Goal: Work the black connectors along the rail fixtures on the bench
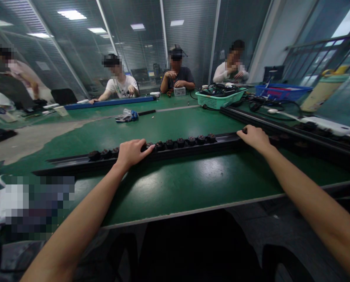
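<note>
A long black track rail (189, 151) lies across the green table in front of me, running slightly up to the right. Several small black socket-like modules (180, 142) sit in a row along its channel. My left hand (131, 152) is closed over the rail left of its middle, thumb along the near edge, beside the modules. Near the rail's right end, my right hand (255, 137) is closed, thumb and fingers pinching the black edge. The fingers partly hide what they grip, so a module under either hand cannot be ruled out.
Another black rail (269, 119) runs diagonally at right. Beyond are a green basket (213, 101) of cables, a blue basket (283, 93), a power strip (329, 124) and a tilted bottle (323, 92). Gloves (127, 116) lie farther back. Several people sit or stand across the table.
</note>
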`<state>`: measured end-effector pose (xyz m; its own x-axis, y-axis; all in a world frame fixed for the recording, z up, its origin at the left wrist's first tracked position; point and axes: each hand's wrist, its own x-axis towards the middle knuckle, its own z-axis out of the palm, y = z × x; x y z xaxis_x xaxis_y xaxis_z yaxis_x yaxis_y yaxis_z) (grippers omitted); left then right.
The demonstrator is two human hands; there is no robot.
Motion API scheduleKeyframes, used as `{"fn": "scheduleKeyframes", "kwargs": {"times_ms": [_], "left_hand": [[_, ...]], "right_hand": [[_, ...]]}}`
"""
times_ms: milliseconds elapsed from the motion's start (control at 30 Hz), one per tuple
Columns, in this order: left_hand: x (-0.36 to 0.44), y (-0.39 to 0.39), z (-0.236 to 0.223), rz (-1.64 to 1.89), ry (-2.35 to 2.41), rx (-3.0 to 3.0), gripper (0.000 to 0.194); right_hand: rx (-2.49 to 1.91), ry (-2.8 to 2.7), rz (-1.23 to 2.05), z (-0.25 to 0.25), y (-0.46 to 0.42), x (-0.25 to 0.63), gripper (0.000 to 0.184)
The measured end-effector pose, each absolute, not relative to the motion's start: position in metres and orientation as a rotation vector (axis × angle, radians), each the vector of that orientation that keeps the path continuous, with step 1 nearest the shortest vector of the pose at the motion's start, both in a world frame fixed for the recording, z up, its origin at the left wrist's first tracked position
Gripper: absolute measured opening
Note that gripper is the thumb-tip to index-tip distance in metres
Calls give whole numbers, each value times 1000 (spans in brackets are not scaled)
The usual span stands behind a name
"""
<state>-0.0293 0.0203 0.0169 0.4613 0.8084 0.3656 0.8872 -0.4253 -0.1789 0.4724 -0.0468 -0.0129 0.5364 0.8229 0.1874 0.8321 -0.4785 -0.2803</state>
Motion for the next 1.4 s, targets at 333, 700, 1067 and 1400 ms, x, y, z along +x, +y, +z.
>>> {"fn": "scheduleKeyframes", "kwargs": {"times_ms": [333, 700, 1067, 1400], "left_hand": [[-28, 19, 18, -295, -1447, -2351, 68], [-27, 17, 20, -280, -1468, -2356, 68], [-26, 17, 20, -274, -1458, -2354, 68], [-27, 17, 20, -277, -1470, -2361, 67]], "right_hand": [[-2437, -1370, -33, -12, -47, 474, 57], [-2471, -1355, -13, -9, -48, 473, 57], [-2482, -1333, -5, -10, -46, 476, 59], [-2493, -1286, 26, -9, -46, 480, 59]]}}
